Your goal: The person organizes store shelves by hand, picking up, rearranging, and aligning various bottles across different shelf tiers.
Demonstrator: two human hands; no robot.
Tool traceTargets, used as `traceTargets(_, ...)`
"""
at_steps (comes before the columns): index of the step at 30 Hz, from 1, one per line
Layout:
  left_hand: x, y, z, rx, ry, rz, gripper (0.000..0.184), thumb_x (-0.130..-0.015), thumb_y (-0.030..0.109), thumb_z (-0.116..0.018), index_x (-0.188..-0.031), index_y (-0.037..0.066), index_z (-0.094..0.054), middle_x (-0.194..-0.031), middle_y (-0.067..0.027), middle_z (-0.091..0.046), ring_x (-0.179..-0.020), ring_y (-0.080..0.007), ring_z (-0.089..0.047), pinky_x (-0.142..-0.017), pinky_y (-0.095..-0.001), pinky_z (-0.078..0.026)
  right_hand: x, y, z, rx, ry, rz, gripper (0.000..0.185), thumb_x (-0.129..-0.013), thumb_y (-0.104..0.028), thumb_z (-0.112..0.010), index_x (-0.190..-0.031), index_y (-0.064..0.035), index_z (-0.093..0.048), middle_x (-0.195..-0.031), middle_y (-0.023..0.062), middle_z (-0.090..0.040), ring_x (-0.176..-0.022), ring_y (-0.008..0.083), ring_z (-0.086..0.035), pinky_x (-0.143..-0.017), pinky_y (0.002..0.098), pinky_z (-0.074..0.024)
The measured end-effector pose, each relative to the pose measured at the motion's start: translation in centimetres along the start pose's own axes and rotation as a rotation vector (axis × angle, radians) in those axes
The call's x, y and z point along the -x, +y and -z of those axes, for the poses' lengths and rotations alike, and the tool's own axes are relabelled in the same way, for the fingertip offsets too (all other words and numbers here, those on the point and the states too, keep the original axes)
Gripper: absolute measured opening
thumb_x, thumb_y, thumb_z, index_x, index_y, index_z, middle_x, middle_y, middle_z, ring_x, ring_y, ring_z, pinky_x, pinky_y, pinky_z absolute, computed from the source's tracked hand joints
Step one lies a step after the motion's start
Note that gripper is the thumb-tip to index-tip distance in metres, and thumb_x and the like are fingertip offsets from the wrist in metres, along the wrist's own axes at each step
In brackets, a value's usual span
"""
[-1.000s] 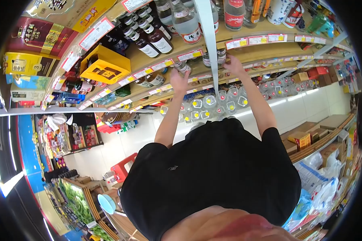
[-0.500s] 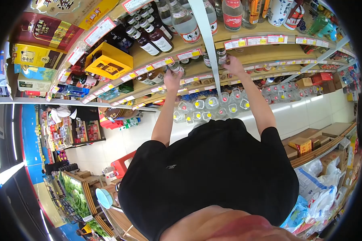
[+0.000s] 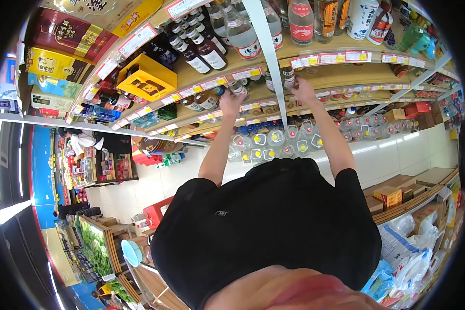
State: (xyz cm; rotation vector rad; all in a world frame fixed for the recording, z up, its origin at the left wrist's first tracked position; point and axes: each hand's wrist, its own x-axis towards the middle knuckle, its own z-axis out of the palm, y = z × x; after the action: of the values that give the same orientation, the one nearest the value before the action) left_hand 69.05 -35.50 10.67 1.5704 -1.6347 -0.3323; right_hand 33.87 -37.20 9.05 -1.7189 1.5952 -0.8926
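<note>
My left hand (image 3: 231,104) reaches to the lower shelf, with its fingers curled round a small bottle (image 3: 237,89) with a pale label. My right hand (image 3: 305,92) is at the same shelf, just right of the white upright post (image 3: 277,77). Its thumb and fingers close on a dark bottle (image 3: 288,78) with a light label. Both bottles stand upright near the shelf's front; their lower parts are partly hidden by my hands. Left of the post, another bottle (image 3: 269,81) stands between my hands.
Above, the upper shelf (image 3: 341,47) carries clear glass bottles (image 3: 243,36) and dark bottles (image 3: 210,54). A yellow box (image 3: 147,77) sits to the left. Large clear jugs (image 3: 276,137) stand on the floor under the shelving. Cartons (image 3: 387,196) and plastic bags (image 3: 411,263) lie behind on the right.
The whole view has shifted slightly right and down. My left hand and its bottle have moved a little right along the shelf. My right hand stays at its bottle.
</note>
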Motion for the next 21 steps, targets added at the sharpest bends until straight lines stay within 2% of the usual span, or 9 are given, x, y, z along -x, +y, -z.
traceTargets(4,-0.1,0.0,-1.8,-0.04,0.025,-0.014,0.054,-0.072,0.034,-0.09,-0.106,-0.002,-0.069,-0.098,-0.0222,-0.073,-0.091,-0.04,-0.069,-0.081,-0.046,-0.056,-0.1,0.2,0.1,0.073,0.005,-0.023,0.053,-0.079,-0.026,-0.081,-0.126,-0.0054,-0.066,-0.112,0.0237,-0.071,-0.106,0.0427,-0.066,-0.093,0.0476,-0.0537)
traceTargets(7,0.7,0.7,-2.4,0.19,0.052,0.063,0.062,-0.073,0.03,-0.091,-0.117,-0.004,-0.064,-0.108,-0.0214,-0.069,-0.097,-0.0379,-0.067,-0.086,-0.0442,-0.055,0.0,0.9,-0.4,0.071,0.072,0.068,0.054,-0.08,-0.022,-0.08,-0.127,-0.0025,-0.064,-0.109,0.0201,-0.074,-0.095,0.0367,-0.072,-0.086,0.0443,-0.0555)
traceTargets(10,3.5,5.3,-1.8,0.08,0.325,0.008,0.073,-0.074,0.024,-0.091,-0.13,-0.005,-0.054,-0.117,-0.0197,-0.061,-0.106,-0.0341,-0.063,-0.09,-0.0419,-0.053,-0.2,1.2,-0.5,0.065,0.027,0.005,0.054,-0.079,-0.023,-0.08,-0.127,-0.0027,-0.064,-0.106,0.021,-0.074,-0.094,0.0385,-0.071,-0.085,0.0447,-0.0557)
traceTargets(11,4.4,4.8,-2.6,0.066,0.325,0.041,0.073,-0.081,0.019,-0.086,-0.138,-0.004,-0.047,-0.124,-0.019,-0.054,-0.11,-0.0313,-0.061,-0.093,-0.0402,-0.052,-0.3,1.1,-0.3,0.055,0.03,0.004,0.054,-0.079,-0.023,-0.08,-0.126,-0.0029,-0.064,-0.105,0.0214,-0.074,-0.094,0.0387,-0.071,-0.085,0.0448,-0.0557)
traceTargets(14,6.6,7.6,-3.5,0.163,0.304,0.032,0.055,-0.088,0.013,-0.078,-0.133,-0.004,-0.051,-0.12,-0.019,-0.057,-0.106,-0.029,-0.062,-0.09,-0.0401,-0.052,-0.2,0.5,0.1,0.053,0.011,-0.01,0.055,-0.079,-0.026,-0.081,-0.126,-0.0037,-0.065,-0.108,0.0228,-0.073,-0.099,0.04,-0.069,-0.088,0.0457,-0.055)
traceTargets(15,6.1,9.3,-3.3,0.286,0.242,-0.005,0.037,-0.095,0.009,-0.069,-0.127,-0.004,-0.055,-0.118,-0.0176,-0.059,-0.097,-0.0275,-0.064,-0.081,-0.0411,-0.053,-0.3,0.5,0.2,0.069,-0.01,-0.02,0.057,-0.078,-0.028,-0.081,-0.127,-0.0043,-0.065,-0.112,0.0235,-0.071,-0.104,0.0407,-0.068,-0.091,0.0466,-0.0543)
traceTargets(17,3.8,13.6,-2.5,0.319,0.195,-0.104,0.029,-0.096,0.009,-0.067,-0.12,-0.004,-0.058,-0.114,-0.0185,-0.062,-0.091,-0.028,-0.064,-0.076,-0.0421,-0.053,-0.3,0.3,0.4,0.081,-0.028,-0.025,0.059,-0.078,-0.03,-0.082,-0.128,-0.0046,-0.064,-0.116,0.0243,-0.07,-0.108,0.0416,-0.066,-0.093,0.0475,-0.0536)
traceTargets(19,1.6,14.3,-2.8,0.293,0.089,-0.146,0.024,-0.095,0.009,-0.066,-0.115,-0.003,-0.061,-0.111,-0.0202,-0.064,-0.088,-0.0293,-0.064,-0.073,-0.0428,-0.053,0.1,-0.1,0.5,0.074,-0.02,-0.017,0.059,-0.078,-0.03,-0.082,-0.128,-0.0039,-0.064,-0.116,0.0244,-0.07,-0.109,0.0417,-0.066,-0.093,0.0474,-0.0536)
traceTargets(21,-1.3,13.6,-3.6,0.208,-0.072,-0.137,0.023,-0.094,0.011,-0.067,-0.113,-0.003,-0.063,-0.108,-0.0227,-0.065,-0.089,-0.0315,-0.065,-0.073,-0.0432,-0.053,0.0,0.0,0.6,0.069,0.004,0.009,0.055,-0.078,-0.029,-0.082,-0.124,-0.0035,-0.067,-0.107,0.0238,-0.073,-0.098,0.0402,-0.07,-0.088,0.0461,-0.0553)
